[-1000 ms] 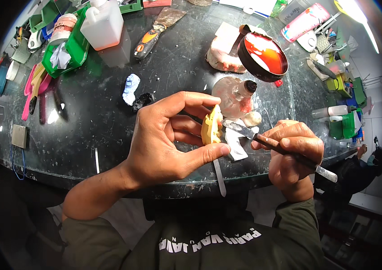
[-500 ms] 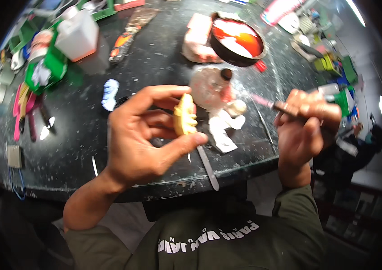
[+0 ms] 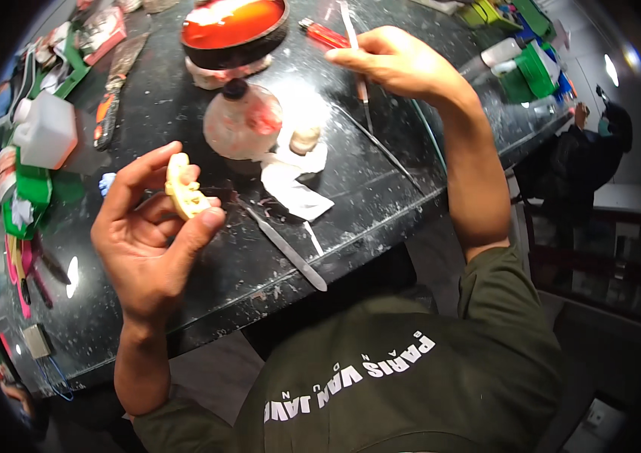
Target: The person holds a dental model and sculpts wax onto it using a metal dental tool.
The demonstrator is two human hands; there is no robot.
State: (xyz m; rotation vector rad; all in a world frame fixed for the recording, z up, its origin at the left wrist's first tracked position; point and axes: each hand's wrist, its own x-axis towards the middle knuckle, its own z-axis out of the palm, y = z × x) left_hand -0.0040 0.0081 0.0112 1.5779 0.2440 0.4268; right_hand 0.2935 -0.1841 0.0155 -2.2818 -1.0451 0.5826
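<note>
My left hand [image 3: 147,234] holds a yellow dental cast [image 3: 183,189] between thumb and fingertips, above the near left of the bench. At the far side, my right hand [image 3: 388,64] is closed on a thin tool [image 3: 352,30], pale at its upper end and narrowing to a metal tip below. A red lighter [image 3: 326,35] lies right at its fingertips; whether they grip it too, I cannot tell. Between my hands stand a round glass spirit lamp [image 3: 243,121] with a black cap and a small pale jar [image 3: 304,140] on white tissue [image 3: 294,189].
A dark pan of red liquid [image 3: 236,54] stands beyond the lamp. A metal spatula [image 3: 286,249] lies by the front edge, and a slender tool [image 3: 381,147] lies further right. Leftward are a scraper [image 3: 109,109], a white jug [image 3: 47,128] and green bins [image 3: 30,189]. Another person [image 3: 599,143] is at far right.
My right hand has reached forward to the lighter, and its tool has swung more upright. My view has turned, so the bench and the held cast appear further left.
</note>
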